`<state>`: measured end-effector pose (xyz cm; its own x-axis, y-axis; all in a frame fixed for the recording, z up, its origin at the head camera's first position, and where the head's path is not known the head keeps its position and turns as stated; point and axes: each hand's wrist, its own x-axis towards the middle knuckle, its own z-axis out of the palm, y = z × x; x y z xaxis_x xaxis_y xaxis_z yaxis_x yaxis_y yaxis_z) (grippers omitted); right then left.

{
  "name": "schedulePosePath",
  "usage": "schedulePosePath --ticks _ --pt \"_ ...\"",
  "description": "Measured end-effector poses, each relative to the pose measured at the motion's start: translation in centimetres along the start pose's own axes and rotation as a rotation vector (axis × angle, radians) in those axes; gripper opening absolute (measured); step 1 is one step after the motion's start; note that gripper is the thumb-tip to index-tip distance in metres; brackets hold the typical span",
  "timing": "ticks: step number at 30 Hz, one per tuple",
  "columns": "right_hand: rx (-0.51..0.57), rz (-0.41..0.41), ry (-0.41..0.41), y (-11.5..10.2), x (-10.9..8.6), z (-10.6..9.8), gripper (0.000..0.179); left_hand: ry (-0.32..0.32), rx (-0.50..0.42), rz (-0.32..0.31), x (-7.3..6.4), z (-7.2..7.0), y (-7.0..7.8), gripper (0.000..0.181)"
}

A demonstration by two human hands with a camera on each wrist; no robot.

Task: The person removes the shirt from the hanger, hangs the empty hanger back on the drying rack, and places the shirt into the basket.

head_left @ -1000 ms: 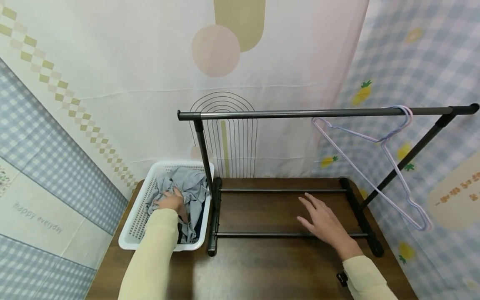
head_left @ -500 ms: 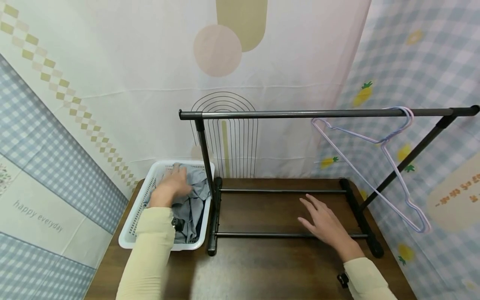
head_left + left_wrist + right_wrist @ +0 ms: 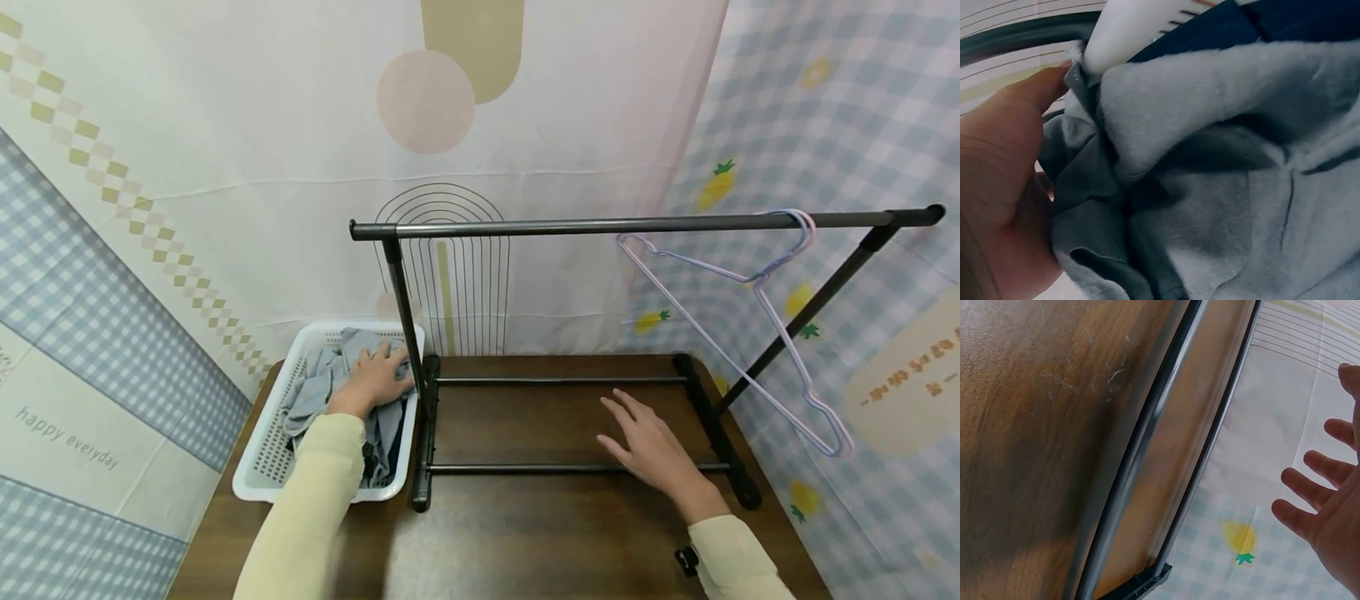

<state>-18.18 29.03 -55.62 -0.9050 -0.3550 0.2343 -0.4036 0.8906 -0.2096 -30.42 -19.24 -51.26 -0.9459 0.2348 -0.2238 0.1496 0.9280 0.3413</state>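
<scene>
My left hand (image 3: 372, 379) is inside the white plastic basket (image 3: 255, 467), on a crumpled grey garment (image 3: 318, 387). In the left wrist view, the thumb and hand meet a bunched fold of the garment (image 3: 1191, 206), and most fingertips are hidden behind the cloth. A dark blue cloth (image 3: 1204, 31) shows beside the grey one. My right hand (image 3: 651, 442) hovers over the lower bars of the black rack, fingers spread and holding nothing. The right wrist view shows the same hand (image 3: 1329, 494) with its fingers apart.
The black garment rack (image 3: 555, 227) stands on the brown wooden table (image 3: 517, 542), right of the basket. Pale purple hangers (image 3: 701, 321) hang near the right end of its top bar. Patterned cloth (image 3: 300, 108) covers the walls behind.
My left hand lifted off the garment's near part, passed over the basket's far side, and came down on the garment further right. My right hand has stayed almost still.
</scene>
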Motion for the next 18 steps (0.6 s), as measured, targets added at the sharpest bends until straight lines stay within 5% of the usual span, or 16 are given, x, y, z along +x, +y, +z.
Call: schedulePosePath --ticks 18 --pt "-0.004 0.011 0.013 0.0 -0.3 0.2 0.067 -0.027 0.025 -0.023 -0.1 0.8 -1.5 0.067"
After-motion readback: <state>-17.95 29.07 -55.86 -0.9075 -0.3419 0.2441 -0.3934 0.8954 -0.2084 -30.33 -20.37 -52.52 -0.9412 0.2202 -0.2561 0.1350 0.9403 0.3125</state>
